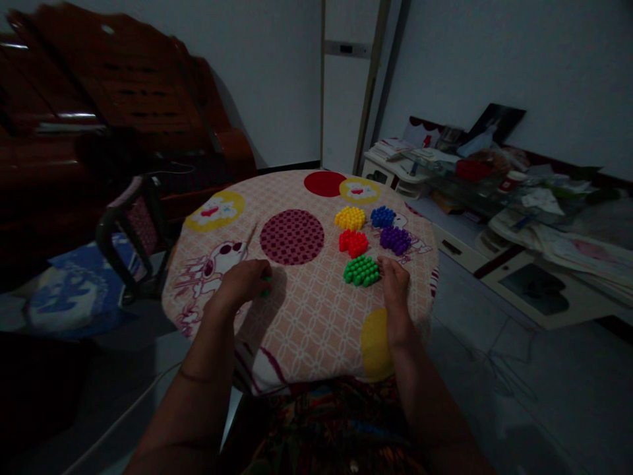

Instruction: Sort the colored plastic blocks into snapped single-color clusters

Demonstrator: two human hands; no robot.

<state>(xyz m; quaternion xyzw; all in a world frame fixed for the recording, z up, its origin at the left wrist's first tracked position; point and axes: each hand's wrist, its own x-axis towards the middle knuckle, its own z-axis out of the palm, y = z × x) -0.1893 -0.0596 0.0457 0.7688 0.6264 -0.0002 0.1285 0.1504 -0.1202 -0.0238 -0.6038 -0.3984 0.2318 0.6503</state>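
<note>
My left hand (pixel 250 280) is over the left part of the table, its fingers curled round a small green piece (pixel 267 285) that shows only in part under the fingertips. At the right edge of a cluster of green beads or pegs (pixel 361 271) is my right hand (pixel 394 277), fingers bent together; what they pinch, if anything, is hidden. Just beyond the green cluster lies a red one (pixel 353 243), with a yellow cluster (pixel 351 218) behind it. A blue cluster (pixel 382 217) and a purple cluster (pixel 395 240) sit to their right.
A patterned cloth (pixel 316 330) covers the round table. A small chair (pixel 133 231) stands at its left, before a wooden sofa (pixel 133 99). On the right, a low cabinet (pixel 445 244) bears a glass top with papers, bags and a paper cup (pixel 512 181).
</note>
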